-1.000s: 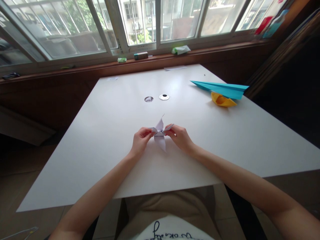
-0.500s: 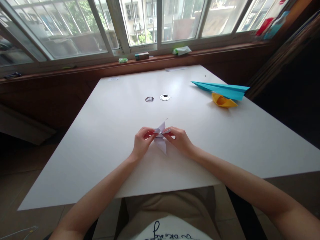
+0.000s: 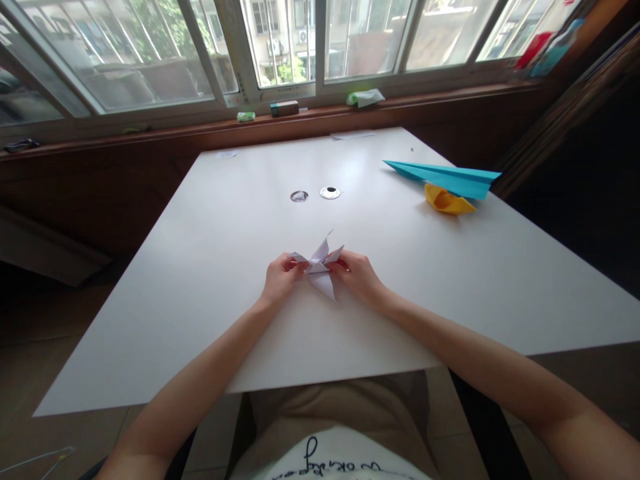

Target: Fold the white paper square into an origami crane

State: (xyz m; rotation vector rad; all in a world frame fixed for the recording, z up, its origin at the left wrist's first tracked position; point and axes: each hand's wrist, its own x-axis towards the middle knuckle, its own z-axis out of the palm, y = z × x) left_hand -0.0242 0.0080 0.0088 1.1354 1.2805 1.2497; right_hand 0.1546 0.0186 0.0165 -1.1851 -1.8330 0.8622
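Between my hands, just above the white table [image 3: 200,320], is a white folded paper flower [image 3: 320,267] with pointed petals spreading out. My left hand [image 3: 283,277] pinches its left side, fingers closed on the paper. On the opposite side my right hand [image 3: 357,273] is closed too, thumb and fingertips gripping the right petal's base. One petal points away from me with a thin curled tip, and another hangs toward me. My fingertips hide parts of the side petals.
A blue paper plane [image 3: 445,179] and a yellow paper boat [image 3: 449,200] lie at the table's right. Two round fittings, a white-rimmed hole [image 3: 330,193] and a darker one [image 3: 299,197], sit beyond my hands. A small box [image 3: 285,108] and a tissue pack [image 3: 365,99] rest on the windowsill.
My left fingers have shifted slightly left and the side petals now stand out wider and more visibly. The flower's centre has come into view. Both hands still hold it.
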